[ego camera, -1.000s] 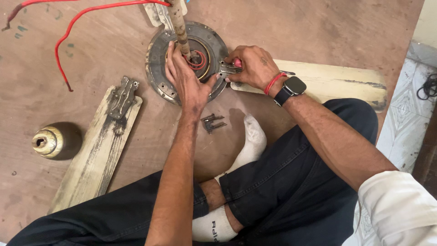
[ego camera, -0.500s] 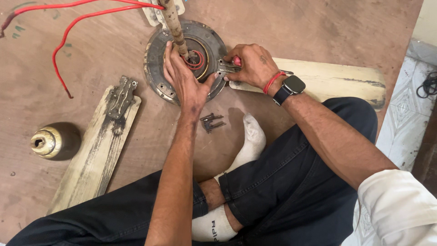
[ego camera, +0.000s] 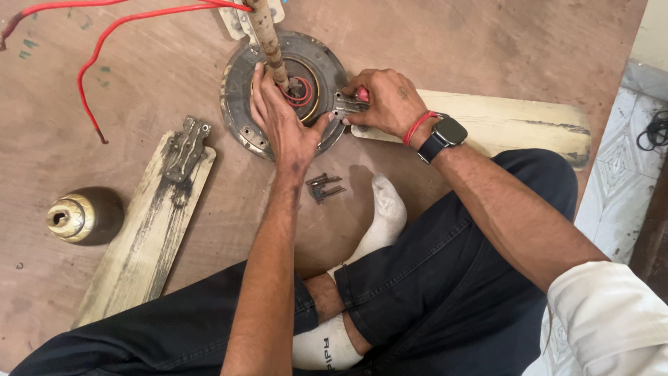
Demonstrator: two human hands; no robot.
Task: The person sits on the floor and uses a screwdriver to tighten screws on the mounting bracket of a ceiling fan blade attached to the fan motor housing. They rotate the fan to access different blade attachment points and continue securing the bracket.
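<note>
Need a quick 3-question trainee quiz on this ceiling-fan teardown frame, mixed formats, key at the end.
1. True or false: the left hand rests flat on the round fan motor housing.
2. Which hand's grip is on the red-handled tool at the housing's edge? A) left B) right
3. Fill in: the detached fan blade with the metal bracket lies on the floor beside the brass-coloured ____.

Key: 1 true; 2 B; 3 cup-shaped cover.
</note>
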